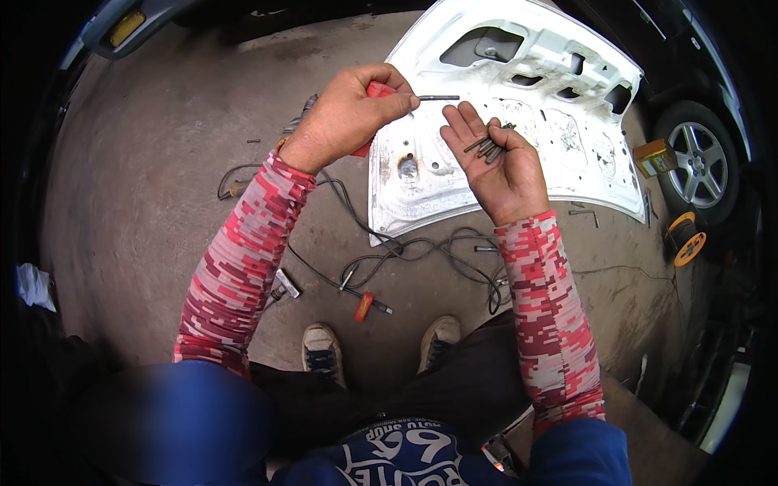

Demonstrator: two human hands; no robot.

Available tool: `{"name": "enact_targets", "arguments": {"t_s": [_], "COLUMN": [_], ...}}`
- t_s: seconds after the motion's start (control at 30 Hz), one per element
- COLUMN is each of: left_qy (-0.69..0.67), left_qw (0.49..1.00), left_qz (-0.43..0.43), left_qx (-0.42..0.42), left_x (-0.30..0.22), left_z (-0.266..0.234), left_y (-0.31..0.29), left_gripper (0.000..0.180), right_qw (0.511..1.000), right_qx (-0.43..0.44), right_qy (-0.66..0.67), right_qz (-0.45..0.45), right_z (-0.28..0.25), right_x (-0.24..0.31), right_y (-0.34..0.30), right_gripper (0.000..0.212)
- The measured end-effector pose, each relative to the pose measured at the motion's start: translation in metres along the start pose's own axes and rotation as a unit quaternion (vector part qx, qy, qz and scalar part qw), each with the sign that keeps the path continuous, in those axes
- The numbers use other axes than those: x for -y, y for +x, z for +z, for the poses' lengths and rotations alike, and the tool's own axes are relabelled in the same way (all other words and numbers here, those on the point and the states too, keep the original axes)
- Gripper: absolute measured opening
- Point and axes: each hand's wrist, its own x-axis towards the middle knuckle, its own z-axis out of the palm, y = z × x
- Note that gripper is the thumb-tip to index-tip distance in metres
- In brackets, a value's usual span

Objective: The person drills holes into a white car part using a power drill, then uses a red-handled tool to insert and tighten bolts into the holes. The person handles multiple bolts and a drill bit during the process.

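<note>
Raised over the edge of a white car body panel (478, 182), my left hand (350, 109) pinches a thin dark metal rod (440, 98) that looks like a drill bit. A red case (378, 89) is tucked in the same hand, mostly hidden behind the fingers and palm. My right hand (510, 174) is palm up beside it, cupping several short dark drill bits (489, 149). Its thumb bends over the bits while the other fingers stretch out. The rod's far end points toward the right hand's fingertips, apart from the bits in the palm.
Black cable (381, 259) lies tangled between my shoes and the panel. A hammer (285, 283) and a red-handled piece (363, 306) lie on the floor nearby. At the right are a car wheel (695, 162), a yellow box (655, 157) and an orange reel (687, 240).
</note>
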Motion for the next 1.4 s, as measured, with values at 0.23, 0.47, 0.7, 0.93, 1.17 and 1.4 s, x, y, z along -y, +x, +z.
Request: {"name": "enact_targets", "arguments": {"t_s": [0.23, 0.47, 0.7, 0.93, 1.17, 1.4], "left_qy": [0.148, 0.315, 0.385, 0.408, 0.392, 0.419], "left_qw": [0.984, 0.94, 0.904, 0.897, 0.908, 0.898], "left_qz": [-0.098, -0.13, -0.183, -0.161, -0.146, -0.133], "left_qx": [-0.007, 0.003, 0.042, 0.05, 0.02, 0.024], "left_x": [0.051, 0.133, 0.177, 0.186, 0.188, 0.189], "left_z": [0.032, 0.107, 0.145, 0.146, 0.158, 0.161], "left_y": [0.031, 0.072, 0.102, 0.106, 0.103, 0.092], "left_gripper": [0.02, 0.021, 0.023, 0.021, 0.021, 0.023], "right_qw": [0.994, 0.983, 0.975, 0.973, 0.974, 0.974], "right_qx": [-0.072, -0.129, -0.126, -0.125, -0.107, -0.123], "right_qy": [-0.076, -0.131, -0.185, -0.195, -0.201, -0.18], "right_qz": [-0.027, 0.002, -0.006, -0.004, -0.025, -0.06], "right_z": [-0.033, -0.048, -0.061, -0.073, -0.081, -0.084], "right_x": [0.056, 0.07, 0.081, 0.091, 0.094, 0.089], "right_y": [0.0, 0.022, 0.03, 0.038, 0.039, 0.044], "right_gripper": [0.012, 0.014, 0.018, 0.018, 0.022, 0.02]}}
